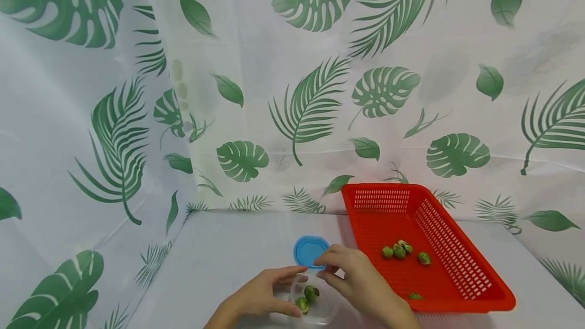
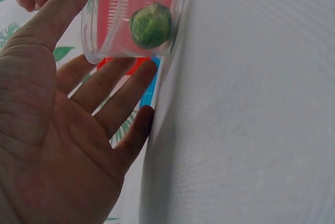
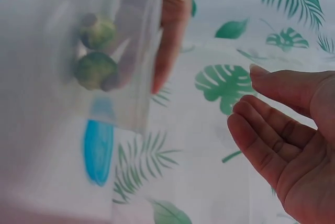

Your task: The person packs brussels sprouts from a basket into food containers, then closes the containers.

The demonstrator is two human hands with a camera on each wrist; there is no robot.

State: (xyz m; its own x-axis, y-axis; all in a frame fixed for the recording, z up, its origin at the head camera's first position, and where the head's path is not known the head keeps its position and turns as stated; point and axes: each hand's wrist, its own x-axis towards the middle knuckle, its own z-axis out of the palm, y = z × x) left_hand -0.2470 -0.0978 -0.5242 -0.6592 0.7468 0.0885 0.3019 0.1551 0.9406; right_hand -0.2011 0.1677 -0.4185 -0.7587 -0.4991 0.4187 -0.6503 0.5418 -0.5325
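A small clear plastic container (image 1: 325,311) stands on the table in front of me, with two Brussels sprouts (image 1: 312,293) inside. My left hand (image 1: 265,293) holds it from the left side, thumb near the front and fingers towards the back. In the left wrist view, fingertips touch the wall of the container, and one sprout (image 2: 151,26) shows through it. Over the container's right rim hovers my right hand (image 1: 349,275), its fingers loosely bent. The right wrist view shows a gap between that thumb and the fingers, holding nothing.
Just behind the container lies a round blue lid (image 1: 308,250). To the right stands a red perforated plastic basket (image 1: 457,248), holding several more Brussels sprouts (image 1: 399,252). White sheeting with green leaf prints (image 1: 242,161) hangs behind and at the left of the white table (image 1: 219,248).
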